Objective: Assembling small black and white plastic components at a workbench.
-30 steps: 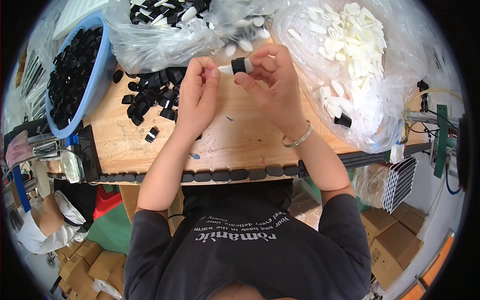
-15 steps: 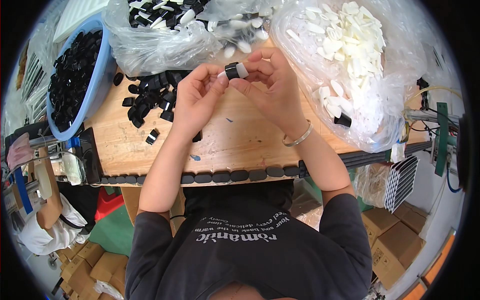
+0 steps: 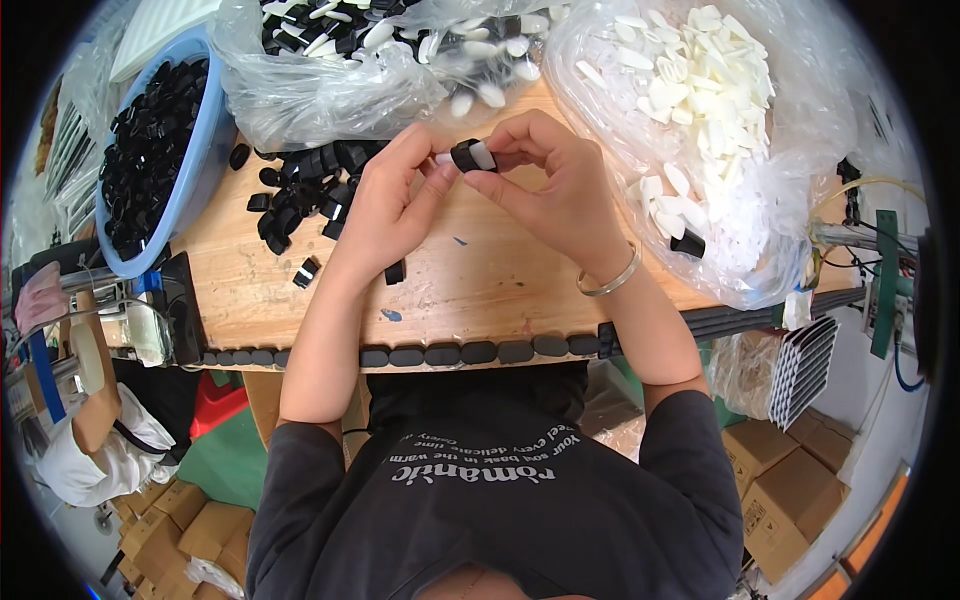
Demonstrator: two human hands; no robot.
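Above the table, between both hands, is a white plastic piece (image 3: 483,156) with a black sleeve (image 3: 463,156) around its middle. My left hand (image 3: 388,208) is closed, thumb and fingertips pinching the narrow white end on the left. From the other side my right hand (image 3: 556,185) grips the sleeved piece, its thumb below the sleeve and fingers behind the wider white end. Part of the piece is hidden by the fingertips. Beside my left hand lies a pile of loose black sleeves (image 3: 296,197). A single sleeve (image 3: 396,272) sits by my left wrist.
A blue basin (image 3: 205,135) full of black sleeves stands at the left. Clear bags hold mixed black and white pieces (image 3: 345,38) at the back and white pieces (image 3: 700,75) at the right. A row of dark pads (image 3: 445,354) lines the table's front edge.
My right hand has shifted slightly right and down, its fingers closer around the piece. The left hand has moved a little down, uncovering more of the sleeve by its wrist.
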